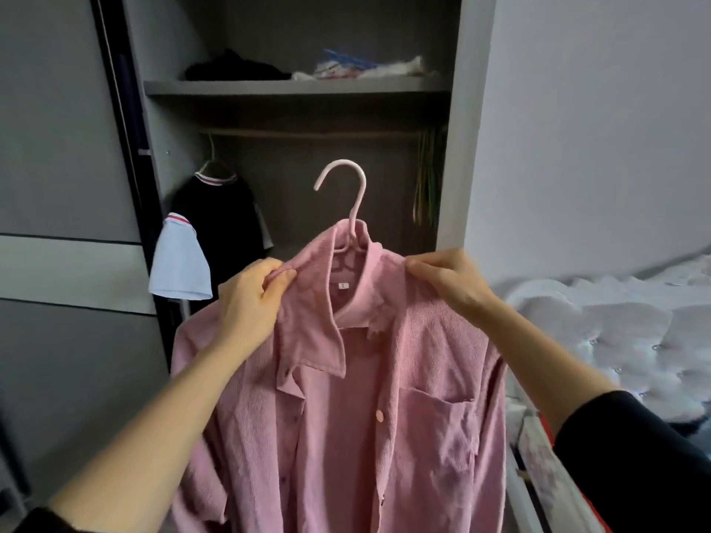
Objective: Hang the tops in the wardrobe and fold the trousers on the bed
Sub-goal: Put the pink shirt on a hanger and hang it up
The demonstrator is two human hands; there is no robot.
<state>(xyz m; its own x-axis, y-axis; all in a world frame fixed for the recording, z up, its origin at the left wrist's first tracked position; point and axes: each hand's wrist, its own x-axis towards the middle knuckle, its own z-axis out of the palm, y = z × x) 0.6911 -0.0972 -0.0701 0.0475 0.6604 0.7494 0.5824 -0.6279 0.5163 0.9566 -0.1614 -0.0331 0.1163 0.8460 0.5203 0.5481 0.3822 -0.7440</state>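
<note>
Left arm: your bare forearm comes in from 7 o'clock and rises toward 1 o'clock.
Left hand (252, 298): your fingers curl and, with the thumb, pinch the pink shirt (384, 378) near its collar.
Right arm: it enters from 4 o'clock in a dark sleeve (635, 448) and rises toward 11 o'clock.
Right hand (448, 278): knuckles up, your fingertips pinch the shirt's other shoulder.
Hands: roughly level and apart, left at the right's 9 o'clock.
</note>
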